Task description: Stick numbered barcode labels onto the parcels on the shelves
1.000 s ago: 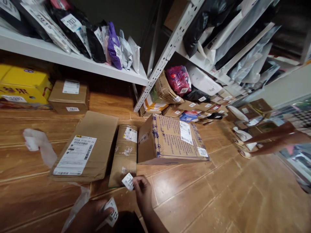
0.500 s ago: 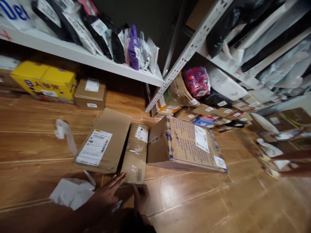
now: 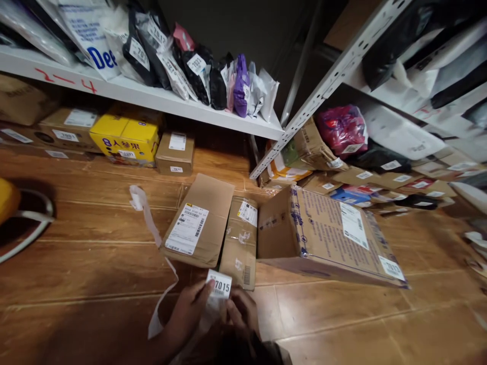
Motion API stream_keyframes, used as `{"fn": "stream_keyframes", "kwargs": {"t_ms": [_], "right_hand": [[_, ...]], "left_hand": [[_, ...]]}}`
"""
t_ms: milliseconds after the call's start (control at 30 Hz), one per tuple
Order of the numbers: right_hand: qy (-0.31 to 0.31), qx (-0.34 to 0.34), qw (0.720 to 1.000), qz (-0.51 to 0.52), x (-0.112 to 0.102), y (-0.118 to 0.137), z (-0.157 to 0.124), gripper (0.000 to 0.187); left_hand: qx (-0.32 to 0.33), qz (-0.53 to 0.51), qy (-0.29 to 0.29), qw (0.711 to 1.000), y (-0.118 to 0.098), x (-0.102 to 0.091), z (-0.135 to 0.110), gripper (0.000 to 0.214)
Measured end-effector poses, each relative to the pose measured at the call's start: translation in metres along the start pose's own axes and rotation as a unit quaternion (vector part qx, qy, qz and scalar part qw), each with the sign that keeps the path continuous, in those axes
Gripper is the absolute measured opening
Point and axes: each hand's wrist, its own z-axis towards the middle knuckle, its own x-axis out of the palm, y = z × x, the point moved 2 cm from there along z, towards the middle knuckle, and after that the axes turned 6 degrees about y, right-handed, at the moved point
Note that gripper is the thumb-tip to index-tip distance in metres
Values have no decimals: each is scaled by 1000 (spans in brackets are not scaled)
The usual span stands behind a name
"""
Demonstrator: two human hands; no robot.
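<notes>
A white printed label marked 7015 is pinched at its left side by my left hand, thumb on its face. Its pale backing strip hangs below, between the hands. My right hand is closed at the label's lower right corner, its fingertips curled against the label and strip. Just beyond the hands lies a narrow taped carton, its near end partly behind the label. To its left is a flat brown carton with a large shipping label; to its right, a bigger carton with purple print.
A white shelf holds bagged parcels at the back. Under it stand a yellow box and a small brown box. A perforated metal post rises at right, near stacked parcels. Loose backing paper trails over the floor.
Both hands have come away from the narrow carton's near end and now hold up the 7015 label. The crumpled paper at lower left has gone from its spot. The view has shifted left.
</notes>
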Motion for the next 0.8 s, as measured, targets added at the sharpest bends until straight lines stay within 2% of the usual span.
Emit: {"fn": "stream_keyframes", "kwargs": {"t_ms": [67,133,233,433,600,700,800], "right_hand": [[83,6,993,84,16,33,15,39],[70,31,992,102,25,57,31,30],[52,55,989,124,31,70,46,32],[28,72,987,144,32,61,48,33],[9,78,986,146,33,57,45,33],[6,83,987,138,37,46,36,32],[17,96,987,131,49,29,26,28]], "left_hand": [[-1,-49,-12,999,-4,-2,1,51],[-7,-64,-24,998,-5,-6,4,51],[-26,-71,-45,996,-4,-13,7,54],[-48,-76,-40,995,-6,-18,4,57],[-28,-78,-85,993,-9,-19,3,49],[-21,-37,-104,994,1,-19,2,43],[-1,34,-147,989,21,-25,1,42]]}}
